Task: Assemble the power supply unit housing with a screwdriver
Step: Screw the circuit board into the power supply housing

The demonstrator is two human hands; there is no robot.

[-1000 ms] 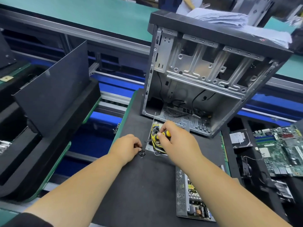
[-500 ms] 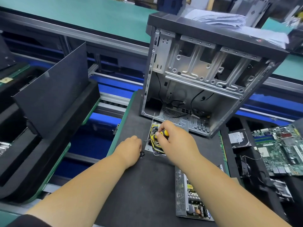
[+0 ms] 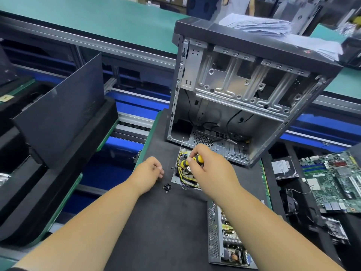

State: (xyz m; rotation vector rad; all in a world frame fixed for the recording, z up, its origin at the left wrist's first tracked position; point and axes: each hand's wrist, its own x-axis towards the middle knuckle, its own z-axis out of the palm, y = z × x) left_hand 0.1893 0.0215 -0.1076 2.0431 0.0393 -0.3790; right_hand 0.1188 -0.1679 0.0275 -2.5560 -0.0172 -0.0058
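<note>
Screw pick-up step: right hand clamped on screwdriver; left hand loosely curled, holding nothing, beside loose screws. Next: seat 1 screw on tip.

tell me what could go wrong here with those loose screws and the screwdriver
The small black screws lie loose on the mat right beside the left hand; a brush could scatter them. The right hand holds the screwdriver over the yellow wires; a slip might nick them.
</note>
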